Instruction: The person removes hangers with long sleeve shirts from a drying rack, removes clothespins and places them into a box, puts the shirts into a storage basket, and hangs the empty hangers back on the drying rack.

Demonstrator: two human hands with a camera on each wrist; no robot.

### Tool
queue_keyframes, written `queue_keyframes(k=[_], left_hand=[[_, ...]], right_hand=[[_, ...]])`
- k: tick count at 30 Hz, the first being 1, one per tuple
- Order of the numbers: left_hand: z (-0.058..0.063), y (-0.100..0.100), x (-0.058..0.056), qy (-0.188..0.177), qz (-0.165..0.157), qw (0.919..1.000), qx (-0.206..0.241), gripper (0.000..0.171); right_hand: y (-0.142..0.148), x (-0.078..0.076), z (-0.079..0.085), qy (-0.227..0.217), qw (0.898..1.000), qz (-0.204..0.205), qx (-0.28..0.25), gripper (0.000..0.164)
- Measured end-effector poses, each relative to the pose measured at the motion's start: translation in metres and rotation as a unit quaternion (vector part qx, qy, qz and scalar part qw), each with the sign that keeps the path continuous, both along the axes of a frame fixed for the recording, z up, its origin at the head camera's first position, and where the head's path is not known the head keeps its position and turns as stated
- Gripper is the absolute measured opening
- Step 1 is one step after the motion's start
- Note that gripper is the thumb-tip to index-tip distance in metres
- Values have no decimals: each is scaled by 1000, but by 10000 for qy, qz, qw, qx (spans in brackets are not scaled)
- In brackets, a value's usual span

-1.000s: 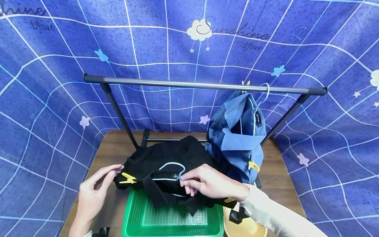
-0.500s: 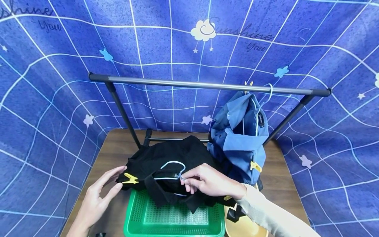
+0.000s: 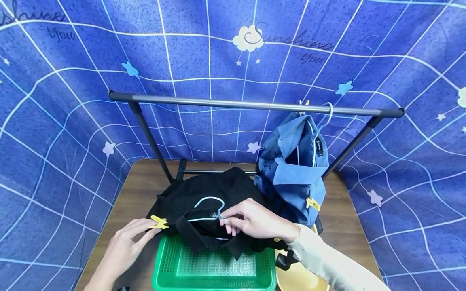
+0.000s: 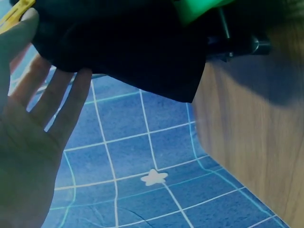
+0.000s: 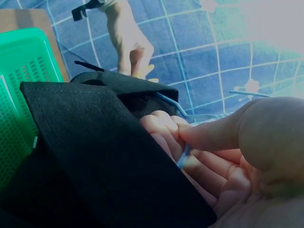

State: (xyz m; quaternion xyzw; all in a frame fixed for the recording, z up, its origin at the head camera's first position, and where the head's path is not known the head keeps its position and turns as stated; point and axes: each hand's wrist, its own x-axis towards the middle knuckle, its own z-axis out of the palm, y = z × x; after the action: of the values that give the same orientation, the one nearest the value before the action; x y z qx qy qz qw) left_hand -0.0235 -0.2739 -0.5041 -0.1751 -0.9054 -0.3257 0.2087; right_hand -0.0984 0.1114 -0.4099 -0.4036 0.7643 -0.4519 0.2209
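A black collared shirt (image 3: 218, 186) is draped on a light-blue hanger (image 3: 210, 198), whose hook sticks up above the collar. My right hand (image 3: 255, 222) pinches the hanger at the base of its hook, thumb against index finger; in the right wrist view the hanger's wire (image 5: 183, 156) shows between the fingers. At the shirt's left shoulder my left hand (image 3: 125, 242) pinches a yellow clothespin (image 3: 159, 222) between thumb and fingers. That clothespin (image 4: 14, 14) appears at the corner of the left wrist view by the thumb, with the other fingers behind the black cloth.
A grey rail (image 3: 225, 103) on black posts spans the wooden table (image 3: 127, 190). From its right side hangs a blue shirt (image 3: 295, 173) with a yellow clip (image 3: 313, 203). A green basket (image 3: 214, 281) and a yellow bowl (image 3: 302, 279) stand in front, partly covered.
My left hand has moved from beside the shirt's shoulder onto the yellow clothespin and now pinches it. The right hand keeps its pinch on the hanger, almost unmoved.
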Motion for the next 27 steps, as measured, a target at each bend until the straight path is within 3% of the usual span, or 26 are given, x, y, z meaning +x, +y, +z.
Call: queue_keyframes(k=[7,13,15,18,22,27], left_hand=[[0,-3,5,208,-70,9998,-23,46],[-2,-6,4,438,-259,9987,74,47],[-5,-6,2,565,-385,9975,176,38],[-8,-7,0,739,-382,9963,196,10],[-13,-7,-2,1064,-296,9937,204,43],[-18,-7,-4,1414,-437,9880,440,47]], right_hand=[[-5,0,0,-16,10000,-23,-9,17],[-9,-2,0,239,9995,-192,121,18],[-10,-2,0,337,9990,-262,155,17],[-9,-3,0,546,9976,-355,251,17],[-7,-3,1,757,9956,-396,384,16],[-5,-3,-1,926,9938,-361,507,13]])
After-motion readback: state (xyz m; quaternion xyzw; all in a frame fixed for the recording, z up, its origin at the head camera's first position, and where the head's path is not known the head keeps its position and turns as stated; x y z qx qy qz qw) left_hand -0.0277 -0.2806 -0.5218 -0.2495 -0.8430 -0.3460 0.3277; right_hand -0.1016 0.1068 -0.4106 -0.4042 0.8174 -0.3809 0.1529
